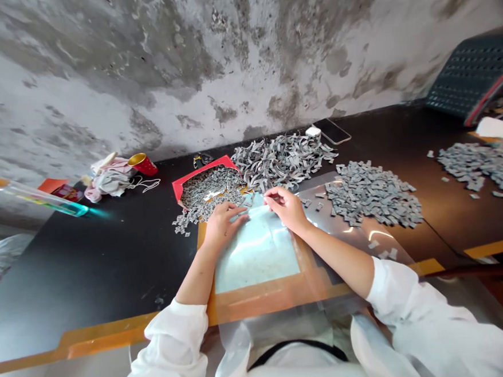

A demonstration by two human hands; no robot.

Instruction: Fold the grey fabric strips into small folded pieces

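My left hand rests at the upper left of a pale, glossy work area covered with clear plastic sheet, its fingers stretched toward the right. Across from it, my right hand has thumb and fingertips pinched together at the sheet's top edge; whatever is between them is too small to make out. Just beyond my left hand, a red box lies open on its side with small grey pieces spilling out. A heap of longer grey strips sits behind my right hand.
Piles of small grey pieces lie at right and far right. A phone and a white case are by the wall. A red cup, crumpled cloth and dark basket stand farther out. Brown tape lines the table's front edge.
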